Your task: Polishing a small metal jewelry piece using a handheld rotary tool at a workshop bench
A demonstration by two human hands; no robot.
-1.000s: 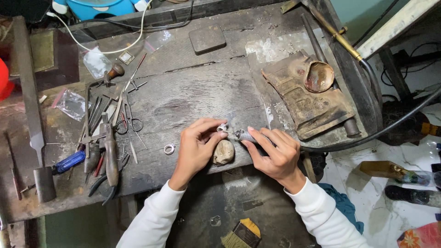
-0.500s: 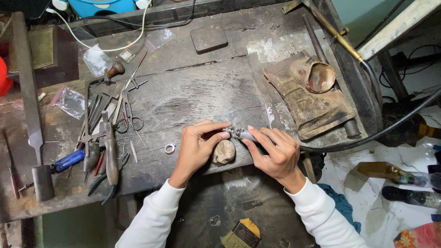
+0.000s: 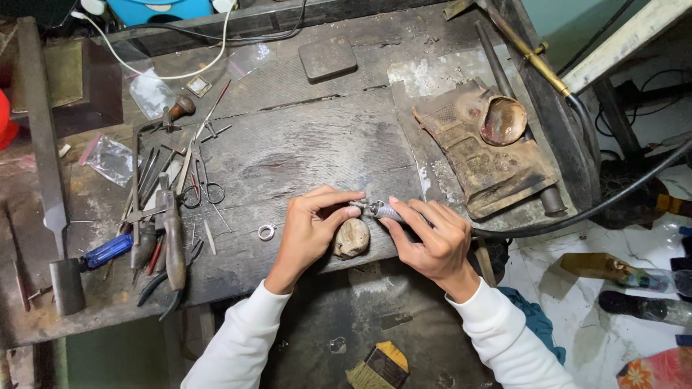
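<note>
My right hand (image 3: 431, 241) grips a metal rotary handpiece (image 3: 385, 211) whose black hose (image 3: 598, 205) runs off to the right. Its tip meets my left hand (image 3: 311, 230), whose thumb and forefinger pinch a small metal piece (image 3: 356, 204) that is mostly hidden. Both hands hover over a worn wooden peg (image 3: 352, 238) at the front edge of the scarred bench (image 3: 310, 151). A small silver ring (image 3: 267, 231) lies on the bench just left of my left hand.
Pliers, files, scissors (image 3: 196, 184) and a blue-handled screwdriver (image 3: 107, 251) are strewn at the left. A long flat file (image 3: 45, 137) lies along the far left. A shell dish (image 3: 502, 120) rests on a worn leather pad (image 3: 479, 155) at the right. A brush (image 3: 378, 366) lies below.
The hands have stayed over the peg; the fingers shifted slightly on the small piece and the handpiece tip moved a little against it.
</note>
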